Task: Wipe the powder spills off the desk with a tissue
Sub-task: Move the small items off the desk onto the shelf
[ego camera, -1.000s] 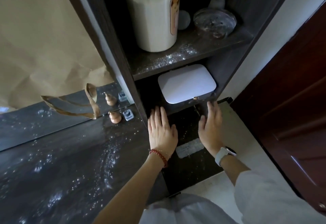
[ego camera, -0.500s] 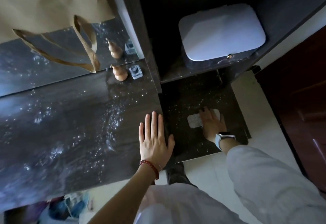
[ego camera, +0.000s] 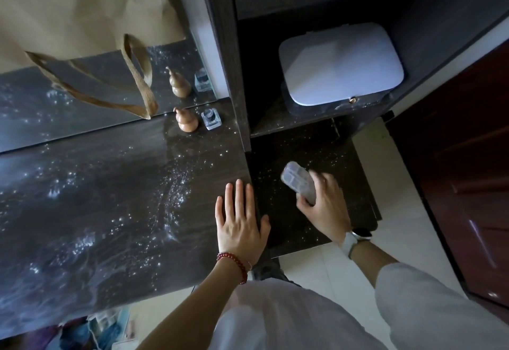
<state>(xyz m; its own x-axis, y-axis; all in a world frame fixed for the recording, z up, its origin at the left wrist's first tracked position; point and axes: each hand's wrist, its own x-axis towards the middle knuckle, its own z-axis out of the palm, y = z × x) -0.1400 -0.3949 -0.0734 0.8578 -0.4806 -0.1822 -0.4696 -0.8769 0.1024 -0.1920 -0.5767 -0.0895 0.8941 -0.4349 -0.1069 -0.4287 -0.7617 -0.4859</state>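
Head view:
Left hand (ego camera: 240, 227): flat, palm down on the tabletop (ego camera: 104, 212) at its right edge; fingers (ego camera: 239, 195) straight and slightly spread, holding nothing.
Right hand (ego camera: 325, 206): fingers curled round a small translucent tissue pack (ego camera: 298, 184), raised at an angle over the lower dark shelf surface (ego camera: 292, 228).
Powder spills (ego camera: 176, 184): white specks and streaks across the tabletop, thickest just left of the left hand; finer specks on the lower shelf surface.
Rear of tabletop: gourd figurine (ego camera: 187, 119) just beside a small glass bottle (ego camera: 210, 119), both against a mirror (ego camera: 82, 96).
Cabinet shelf: white lidded box (ego camera: 340, 64).
Wrists: red bead bracelet (ego camera: 234, 265) left, watch (ego camera: 356, 236) right.
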